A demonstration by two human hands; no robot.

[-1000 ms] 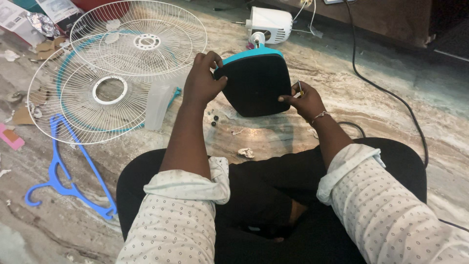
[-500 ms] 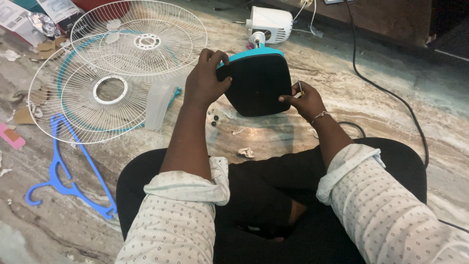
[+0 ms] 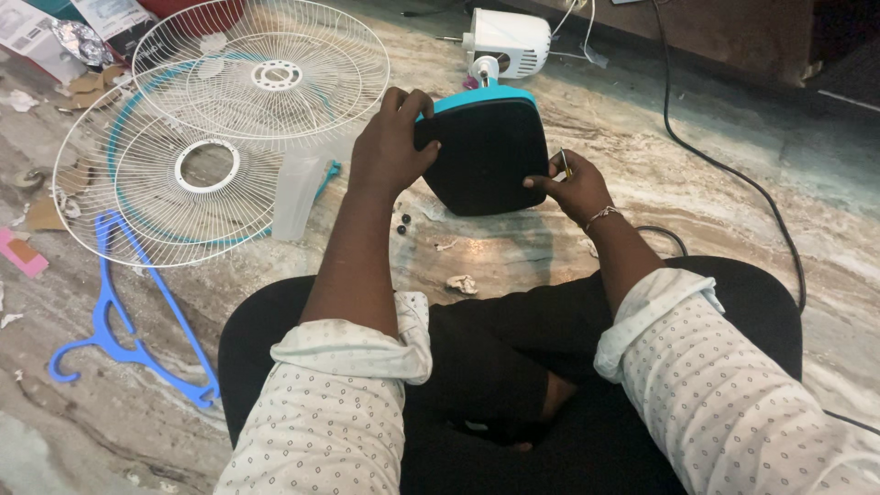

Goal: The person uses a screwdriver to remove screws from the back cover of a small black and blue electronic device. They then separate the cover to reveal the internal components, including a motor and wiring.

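Observation:
A fan base [image 3: 483, 156], black underneath with a teal rim, is tipped up on its edge on the marble floor in front of me. My left hand [image 3: 390, 147] grips its upper left corner. My right hand [image 3: 570, 186] touches its right edge with the thumb and holds a thin metal tool between the fingers. Behind the base, a white fan motor housing [image 3: 509, 41] lies on the floor. Two small black screws [image 3: 402, 223] lie just left of the base.
Two white wire fan grilles [image 3: 261, 78] and a translucent fan blade [image 3: 298, 188] lie at the left. A blue clothes hanger [image 3: 124, 321] lies nearer me on the left. A black cable [image 3: 733, 179] runs along the right. Paper scraps [image 3: 461, 284] dot the floor.
The base has tilted slightly and my hands shifted a little on its edges. Nothing else has moved.

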